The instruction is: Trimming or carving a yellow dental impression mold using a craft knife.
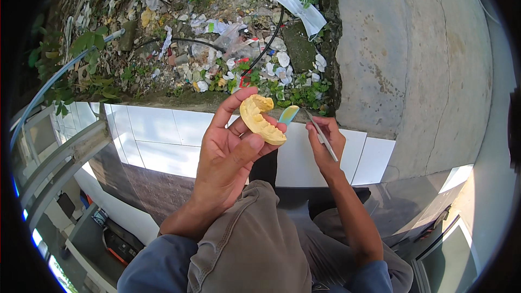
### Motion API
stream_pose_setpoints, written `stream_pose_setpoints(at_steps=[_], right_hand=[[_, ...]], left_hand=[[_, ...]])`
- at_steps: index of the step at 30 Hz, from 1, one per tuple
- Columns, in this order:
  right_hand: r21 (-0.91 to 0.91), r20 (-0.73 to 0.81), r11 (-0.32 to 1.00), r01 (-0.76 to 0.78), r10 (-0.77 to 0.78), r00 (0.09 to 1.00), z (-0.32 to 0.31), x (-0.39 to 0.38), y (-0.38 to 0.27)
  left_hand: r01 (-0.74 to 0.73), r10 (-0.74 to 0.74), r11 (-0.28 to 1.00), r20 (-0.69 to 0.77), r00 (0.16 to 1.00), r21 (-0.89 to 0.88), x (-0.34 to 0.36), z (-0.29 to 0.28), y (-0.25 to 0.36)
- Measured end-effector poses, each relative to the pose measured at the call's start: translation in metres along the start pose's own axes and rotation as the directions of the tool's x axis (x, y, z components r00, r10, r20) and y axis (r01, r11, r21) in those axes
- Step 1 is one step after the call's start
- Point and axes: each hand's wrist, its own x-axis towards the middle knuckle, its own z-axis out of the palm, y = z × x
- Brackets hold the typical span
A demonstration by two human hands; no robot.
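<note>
Raised above my knees, my left hand (228,157) is closed on a pale yellow dental cast (260,123), a horseshoe-shaped arch with bumpy teeth. My thumb presses its near side, and the index finger is bent behind its upper end. A small light blue-green oval piece (288,114) with a yellowish patch sticks up by the fingers on the cast's right; its lower part is hidden, so I cannot tell what it is. To the right, my right hand (328,142) pinches a slim silver-grey tool with a pointed tip (325,142), like a carving knife. Its tip points up, apart from the cast.
Beyond the hands lies a dirt plot (179,38) strewn with litter, weeds and a black hose; a face mask (304,13) lies there. A concrete slab (391,49) is on the right. White tiles (163,154) border the plot. Metal rails (70,152) stand at the left.
</note>
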Motion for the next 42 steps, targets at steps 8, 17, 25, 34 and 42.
stream_pose_setpoints(at_steps=[8,17,25,34,42], right_hand=[[0.374,-0.015,0.907,-0.194,0.215,0.977,0.019,0.008,0.025],[0.239,0.027,0.958,-0.155,0.153,0.988,0.026,0.006,0.034],[0.231,0.049,0.961,-0.15,0.142,0.989,0.025,0.007,0.036],[0.392,0.081,0.895,-0.211,0.195,0.977,0.014,0.008,0.002],[0.451,-0.013,0.835,0.315,-0.347,0.938,-0.014,0.006,-0.135]], left_hand=[[-0.03,0.044,0.995,-0.153,0.987,0.092,0.006,-0.01,-0.009],[-0.046,0.062,0.994,-0.17,0.984,0.097,0.007,-0.011,-0.011],[-0.06,0.075,0.993,-0.162,0.984,0.101,0.007,-0.01,-0.012],[-0.068,0.08,0.995,-0.169,0.982,0.079,0.007,-0.002,-0.006],[-0.088,0.087,0.996,0.049,0.995,0.021,0.005,0.009,0.007]])
